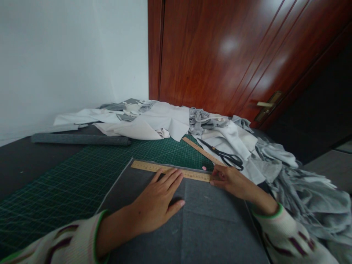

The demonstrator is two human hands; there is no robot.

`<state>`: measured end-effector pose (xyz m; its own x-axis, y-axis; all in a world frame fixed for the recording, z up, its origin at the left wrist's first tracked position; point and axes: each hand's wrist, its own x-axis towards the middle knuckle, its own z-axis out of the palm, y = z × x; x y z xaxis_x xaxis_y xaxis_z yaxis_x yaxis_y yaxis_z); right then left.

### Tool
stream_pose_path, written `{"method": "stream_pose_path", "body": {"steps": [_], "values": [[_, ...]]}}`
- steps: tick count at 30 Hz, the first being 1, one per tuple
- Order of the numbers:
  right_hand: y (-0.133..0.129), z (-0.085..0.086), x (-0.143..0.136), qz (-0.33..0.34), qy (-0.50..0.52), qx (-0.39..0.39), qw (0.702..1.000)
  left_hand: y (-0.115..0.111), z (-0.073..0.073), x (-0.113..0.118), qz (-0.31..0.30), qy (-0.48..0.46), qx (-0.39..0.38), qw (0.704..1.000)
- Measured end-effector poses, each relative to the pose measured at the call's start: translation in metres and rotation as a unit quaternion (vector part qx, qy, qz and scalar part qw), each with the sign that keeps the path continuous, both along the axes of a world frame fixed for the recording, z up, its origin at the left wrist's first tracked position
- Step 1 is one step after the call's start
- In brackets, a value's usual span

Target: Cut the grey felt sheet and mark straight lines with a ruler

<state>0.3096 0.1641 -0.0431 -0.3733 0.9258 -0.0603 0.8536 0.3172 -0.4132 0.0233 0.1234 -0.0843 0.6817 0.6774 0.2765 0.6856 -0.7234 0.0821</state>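
A wooden ruler (pixel 196 175) lies along the far edge of a dark grey cloth (pixel 209 216), which is spread flat with a faint crease down its middle. My left hand (pixel 162 200) rests flat on the cloth, its outstretched fingertips pressing on the ruler's middle. At the ruler's right end, my right hand (pixel 233 181) is closed, thumb and fingertips pinched at the ruler's tip. Just beyond the ruler sits a small pink disc (pixel 204 168). Black-handled scissors (pixel 222 154) lie open-bladed past my right hand, beside a second wooden ruler (pixel 202 150).
A green cutting mat (pixel 63 179) with grid lines covers much of the dark table (pixel 16 159). A rolled dark grey cloth (pixel 81 139) lies at the left. White fabric pieces (pixel 154 123) are heaped at the back, grey scraps (pixel 316 205) along the right. Behind stands a wooden door (pixel 209 55).
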Motion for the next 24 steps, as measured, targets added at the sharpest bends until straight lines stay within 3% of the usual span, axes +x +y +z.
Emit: {"method": "stream_pose_path", "body": {"steps": [7, 14, 19, 22, 24], "values": [[0.002, -0.005, 0.003, 0.019, 0.067, -0.048, 0.996, -0.002, 0.003, -0.002, 0.010, 0.017, -0.033, 0.999], [0.001, 0.008, 0.023, 0.018, 0.146, -0.111, 0.983, -0.009, 0.008, -0.007, 0.006, -0.003, -0.077, 0.997], [0.002, 0.034, 0.015, -0.017, 0.284, -0.218, 0.934, -0.012, 0.009, -0.007, 0.016, -0.028, -0.131, 0.991], [0.004, 0.060, -0.006, -0.041, 0.349, -0.282, 0.893, -0.011, 0.009, -0.007, 0.013, -0.045, -0.145, 0.988], [0.006, 0.077, -0.027, -0.050, 0.365, -0.281, 0.886, -0.011, 0.009, -0.008, 0.012, -0.048, -0.152, 0.987]]}}
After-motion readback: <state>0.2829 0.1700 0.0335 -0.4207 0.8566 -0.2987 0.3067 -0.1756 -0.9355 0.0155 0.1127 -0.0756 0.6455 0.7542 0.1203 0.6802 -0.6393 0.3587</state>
